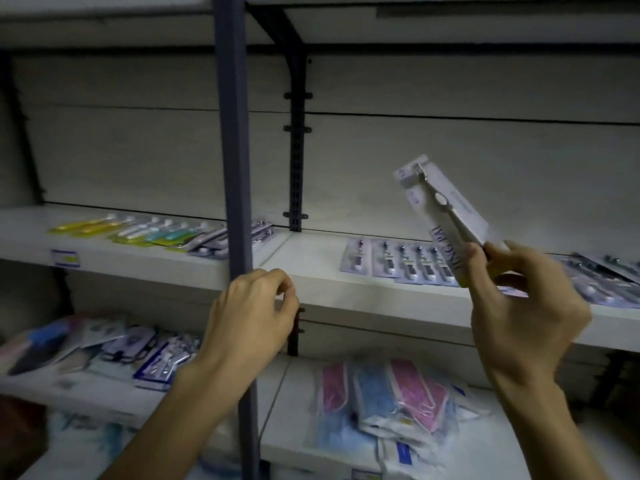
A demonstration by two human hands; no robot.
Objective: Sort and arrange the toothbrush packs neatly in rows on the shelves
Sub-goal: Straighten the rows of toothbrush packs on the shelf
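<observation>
Beside the shelf post (235, 168), rows of toothbrush packs (401, 263) are already laid flat. One pack (446, 216) is held raised in the right hand (519, 306), its grip closed round it; the left hand (252, 317) is loosely curled, empty. The heap (131, 348) below remains unsorted.

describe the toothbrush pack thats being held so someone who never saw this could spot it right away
Start at the middle shelf, right of the dark upright post. Above its row of purple packs, the right hand grips a white toothbrush pack by its lower end. It alone is lifted and tilted, not lying flat.
</observation>
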